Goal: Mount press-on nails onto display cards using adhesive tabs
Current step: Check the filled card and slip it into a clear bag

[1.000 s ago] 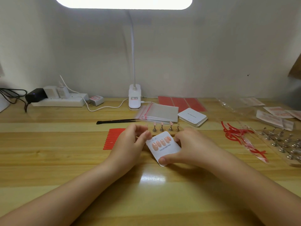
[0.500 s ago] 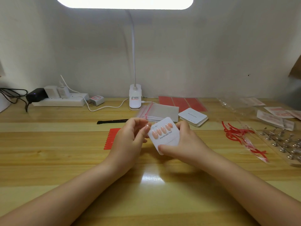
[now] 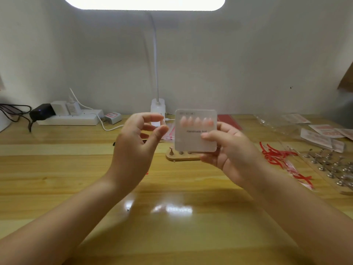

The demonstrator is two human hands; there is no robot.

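Head view: right hand (image 3: 231, 153) grips the upright display card (image 3: 195, 138); left hand (image 3: 136, 142), loosely curled and empty, hovers just left.

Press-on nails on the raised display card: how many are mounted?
5, blurred, in one row across the top of the display card, which the right hand holds: press-on nails side by side, left edge to right edge. None seem hidden.

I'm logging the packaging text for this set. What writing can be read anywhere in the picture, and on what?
"Handmade Nail": on the display card held in the right hand; last word blurred.
Small marks along the card's top edge: unreadable.
Red label on the small plug: blurred.
Print on the sachets: too small.
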